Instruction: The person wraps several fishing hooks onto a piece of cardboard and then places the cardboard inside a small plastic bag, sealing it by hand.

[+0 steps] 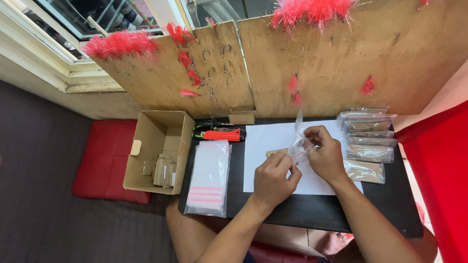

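Left hand (pixel 274 178) observed over the middle of the tabletop (pixel 292 214), fingers curled, thumb and forefinger pinched on the lower edge of a small clear zip bag (pixel 297 141). Right hand (pixel 325 153) just beside it, fingers pressed together on the same bag near its red seal strip. Bag held upright between both hands, above a white paper sheet (pixel 265 160) laid flat at the tabletop centre. Contents of bag not discernible. A tan card piece (pixel 274 152) seen on the sheet, partly hidden behind the left hand.

Stack of empty clear zip bags (pixel 208 178) noted along the left edge of the tabletop, red strips toward the near edge. Orange and black cutter tool (pixel 220 133) at the far left corner. Row of filled clear packets (pixel 366 141) ranged along the right edge, from far corner to about mid-edge.

Open cardboard box (pixel 156 146) recorded on the floor, touching the left edge of the tabletop, small clear packets inside. Red cushion (pixel 105 160) left of the box. Plywood boards (pixel 341 58) stood upright behind the far edge, with metal hooks (pixel 217 65) and pink feather tufts (pixel 119 44) attached.
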